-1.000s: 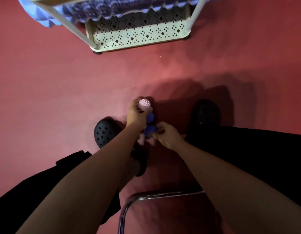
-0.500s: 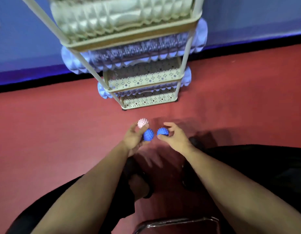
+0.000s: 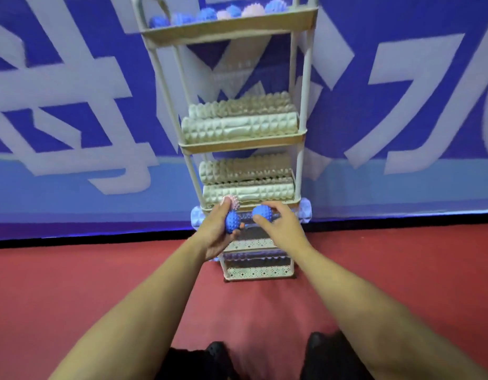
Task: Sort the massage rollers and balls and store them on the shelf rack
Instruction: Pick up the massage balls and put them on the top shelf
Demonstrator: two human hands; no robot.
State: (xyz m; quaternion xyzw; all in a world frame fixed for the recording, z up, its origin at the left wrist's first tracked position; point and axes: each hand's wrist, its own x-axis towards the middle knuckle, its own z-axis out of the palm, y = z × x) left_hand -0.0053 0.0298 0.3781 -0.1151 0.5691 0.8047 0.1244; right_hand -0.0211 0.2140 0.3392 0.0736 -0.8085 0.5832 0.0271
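Spiky balls [image 3: 232, 221] in both hands

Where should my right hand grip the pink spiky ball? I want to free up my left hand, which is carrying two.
Pinch the pink ball across its exposed upper right, coming from above: the left hand wraps its lower left, and the blue ball sits just beneath. The right hand already grips another blue ball.

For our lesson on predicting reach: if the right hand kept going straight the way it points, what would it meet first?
Probably the shelf rack, around its lower roller tiers; the right hand, holding a blue spiky ball, points there. Depth is unclear.
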